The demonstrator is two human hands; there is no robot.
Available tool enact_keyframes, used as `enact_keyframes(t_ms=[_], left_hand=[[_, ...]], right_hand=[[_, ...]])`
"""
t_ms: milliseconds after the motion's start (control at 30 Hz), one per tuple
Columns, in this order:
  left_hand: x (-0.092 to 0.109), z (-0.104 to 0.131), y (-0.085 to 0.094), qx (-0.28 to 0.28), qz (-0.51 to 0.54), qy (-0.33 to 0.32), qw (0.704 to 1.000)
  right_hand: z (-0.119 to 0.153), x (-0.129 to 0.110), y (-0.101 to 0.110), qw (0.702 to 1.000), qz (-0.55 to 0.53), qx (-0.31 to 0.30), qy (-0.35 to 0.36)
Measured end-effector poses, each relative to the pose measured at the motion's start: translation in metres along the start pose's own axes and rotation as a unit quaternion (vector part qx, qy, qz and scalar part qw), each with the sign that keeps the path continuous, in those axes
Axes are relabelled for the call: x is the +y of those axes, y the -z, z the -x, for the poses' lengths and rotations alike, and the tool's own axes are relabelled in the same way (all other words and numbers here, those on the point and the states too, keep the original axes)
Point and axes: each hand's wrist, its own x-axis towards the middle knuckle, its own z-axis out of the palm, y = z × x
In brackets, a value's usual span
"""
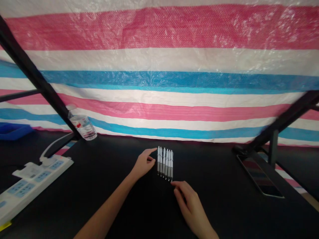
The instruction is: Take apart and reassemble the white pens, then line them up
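Note:
Several white click pens (pixel 164 163) with grey grips lie side by side in a row on the black tabletop. Their push buttons point away from me and their writing tips toward me. At the row's left stands my left hand (pixel 145 162), index finger stretched to the upper end of the leftmost pen, thumb apart from it. My right hand (pixel 187 200) is below the row on the right. Its index finger reaches the tip of the rightmost pen, or very near it, and the thumb is held apart. Neither hand grips a pen.
A white power strip (pixel 37 181) with a plugged-in white adapter lies at left. Behind it, a water bottle (pixel 83 124) leans by a black frame bar (pixel 45 86). A phone (pixel 259 176) lies at right. A striped plastic sheet (pixel 159 59) hangs behind the table.

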Motion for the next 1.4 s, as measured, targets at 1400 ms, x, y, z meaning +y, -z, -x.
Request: enact_keyframes(t_ms=[1400], left_hand=[[0.051,0.171,-0.014,0.029,-0.159,-0.114,0.98]], right_hand=[[0.149,0.037,0.004,0.98,0.135,0.144,0.035]])
